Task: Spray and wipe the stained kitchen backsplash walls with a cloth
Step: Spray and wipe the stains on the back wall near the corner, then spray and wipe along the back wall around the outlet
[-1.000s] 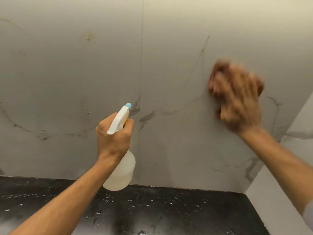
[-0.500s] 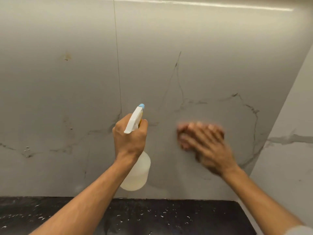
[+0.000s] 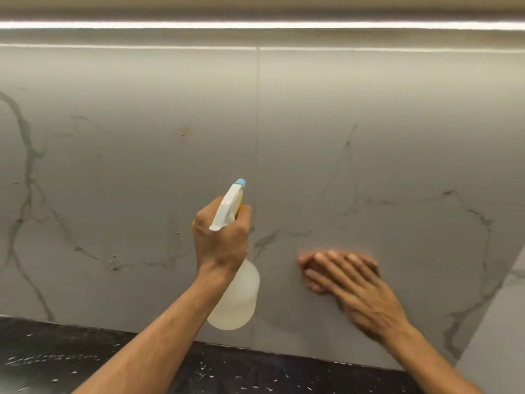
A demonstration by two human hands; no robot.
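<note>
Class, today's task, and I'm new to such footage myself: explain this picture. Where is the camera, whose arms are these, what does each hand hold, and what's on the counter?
No machine here: a person wears a camera on the head, so these are their own arms. The left hand grips a white spray bottle, blue nozzle toward the grey marbled backsplash wall. The right hand, fingers flat, presses a reddish cloth against that wall; it looks blurred. Below lies a dark countertop flecked with white specks.
</note>
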